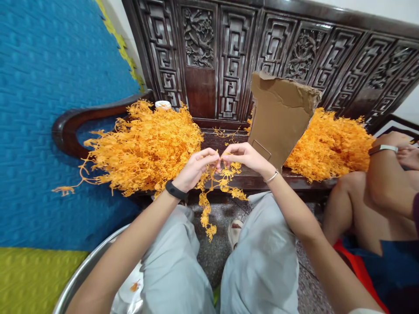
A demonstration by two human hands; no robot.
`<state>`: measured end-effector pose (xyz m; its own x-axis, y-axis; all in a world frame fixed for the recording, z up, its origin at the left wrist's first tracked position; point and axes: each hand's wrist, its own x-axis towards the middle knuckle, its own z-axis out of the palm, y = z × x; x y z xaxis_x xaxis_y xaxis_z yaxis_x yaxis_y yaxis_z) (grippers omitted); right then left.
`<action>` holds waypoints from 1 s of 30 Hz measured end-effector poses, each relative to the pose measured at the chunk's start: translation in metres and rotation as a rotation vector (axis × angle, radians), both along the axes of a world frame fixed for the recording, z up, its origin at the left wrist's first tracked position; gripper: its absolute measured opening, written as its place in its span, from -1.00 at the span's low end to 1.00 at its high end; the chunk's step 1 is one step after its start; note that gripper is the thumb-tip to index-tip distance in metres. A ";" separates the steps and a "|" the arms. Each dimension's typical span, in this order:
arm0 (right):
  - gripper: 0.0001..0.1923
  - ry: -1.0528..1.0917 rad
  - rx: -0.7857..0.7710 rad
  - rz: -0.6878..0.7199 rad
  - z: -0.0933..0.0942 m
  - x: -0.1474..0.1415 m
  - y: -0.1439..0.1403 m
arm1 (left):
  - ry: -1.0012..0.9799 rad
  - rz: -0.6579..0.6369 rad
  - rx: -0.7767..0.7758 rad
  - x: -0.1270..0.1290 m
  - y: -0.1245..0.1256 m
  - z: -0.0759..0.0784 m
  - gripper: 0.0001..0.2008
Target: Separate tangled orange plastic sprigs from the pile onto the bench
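Observation:
Between my knees and the bench hangs a branched orange plastic sprig (pixel 206 207), its strands dangling below my fingers. My left hand (pixel 202 163), a black band on its wrist, pinches the sprig's upper part. Fingertip to fingertip with it, my right hand (pixel 244 155) is closed in a pinch on the same sprig; a thin bangle circles that wrist. Just left of my hands rises a large heap of similar orange sprigs (pixel 150 148). The exact spot where the fingers meet is partly hidden.
A cardboard piece (pixel 281 117) stands upright on the dark carved bench (pixel 201 96). Beyond it lies another orange heap (pixel 330 146), beside a seated person (pixel 376 187). A metal basin (pixel 94 253) is at my lower left, near blue matting (pixel 39 131). A white round object (pixel 163 104) shows behind the left heap.

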<state>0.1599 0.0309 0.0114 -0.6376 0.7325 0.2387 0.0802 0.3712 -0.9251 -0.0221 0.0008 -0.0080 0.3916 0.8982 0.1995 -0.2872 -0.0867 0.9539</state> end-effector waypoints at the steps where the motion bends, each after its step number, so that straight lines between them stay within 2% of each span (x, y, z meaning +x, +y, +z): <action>1: -0.78 -0.024 0.004 0.002 0.001 0.001 0.000 | -0.008 -0.015 -0.019 0.001 -0.001 0.001 -0.87; 6: -0.76 -0.101 -0.013 0.068 0.004 0.005 0.000 | -0.107 -0.060 -0.102 0.009 -0.006 0.003 -0.83; 10: -0.79 -0.027 -0.100 0.163 0.006 0.006 -0.001 | -0.217 -0.117 -0.195 0.016 -0.008 0.002 -0.73; 17: -0.81 0.106 -0.240 0.255 0.002 0.001 -0.001 | -0.340 -0.159 -0.259 0.019 -0.013 0.003 -0.66; 24: -0.80 0.312 -0.305 0.183 -0.001 -0.017 -0.004 | -0.447 -0.051 -0.225 0.016 -0.016 0.007 -0.62; 30: -0.81 0.377 -0.392 0.125 -0.006 -0.024 -0.002 | -0.525 -0.040 -0.263 0.018 -0.014 0.005 -0.58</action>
<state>0.1358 0.0286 0.0052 -0.6487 0.7363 0.1924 -0.3057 -0.0206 -0.9519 -0.0040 -0.0130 -0.0034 0.3355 0.9303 0.1481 -0.7251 0.1547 0.6710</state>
